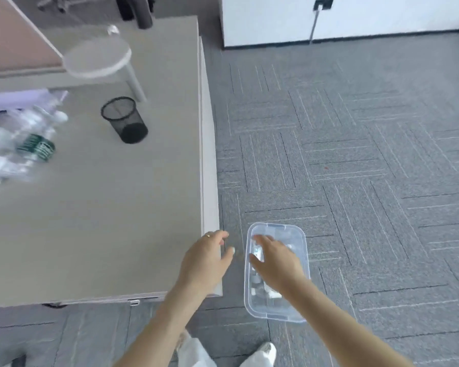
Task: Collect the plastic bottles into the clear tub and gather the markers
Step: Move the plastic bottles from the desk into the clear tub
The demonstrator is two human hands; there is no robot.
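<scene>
Both hands are empty, fingers spread: left hand (206, 258) over the table (117, 207) corner, right hand (274, 258) above the tub (276, 311) on the floor (368, 181). Blurred bottles (21, 144) lie at the table's left edge, a mesh cup (124, 119) near them.

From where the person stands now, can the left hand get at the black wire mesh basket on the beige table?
Probably not without stepping or leaning. The left hand is at the table's near corner, and the black wire mesh basket stands far up the tabletop. Nothing lies between them.
</scene>
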